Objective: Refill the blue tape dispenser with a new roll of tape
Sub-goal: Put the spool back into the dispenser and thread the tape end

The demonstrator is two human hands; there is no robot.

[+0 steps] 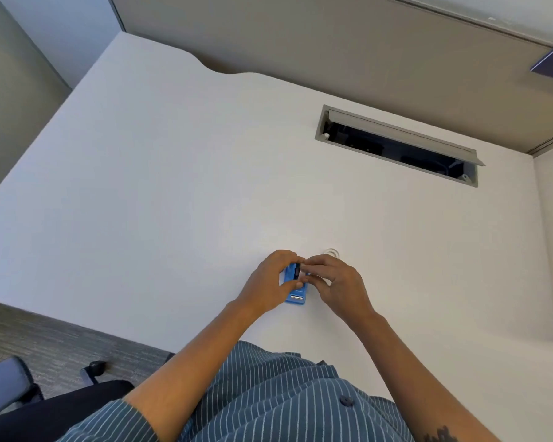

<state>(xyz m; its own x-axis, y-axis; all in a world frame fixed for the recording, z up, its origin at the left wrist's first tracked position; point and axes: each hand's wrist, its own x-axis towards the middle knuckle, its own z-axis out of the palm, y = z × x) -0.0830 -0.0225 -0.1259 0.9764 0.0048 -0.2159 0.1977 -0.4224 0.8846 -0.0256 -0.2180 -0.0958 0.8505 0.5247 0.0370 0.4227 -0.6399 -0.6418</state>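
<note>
A small blue tape dispenser (295, 296) lies on the white desk (173, 193) close to me, its metal cutter end pointing toward me. My left hand (270, 283) grips its left side, thumb and fingers around the body. My right hand (334, 282) is closed on its right side, fingertips at a dark part at the dispenser's top. A clear roll of tape (331, 252) lies flat on the desk just beyond my right hand, partly hidden by the fingers.
An open cable slot (396, 145) with a raised grey lid is set into the desk at the back right. Grey partition walls border the desk behind and to the right. A dark office chair (45, 406) stands on carpet at lower left.
</note>
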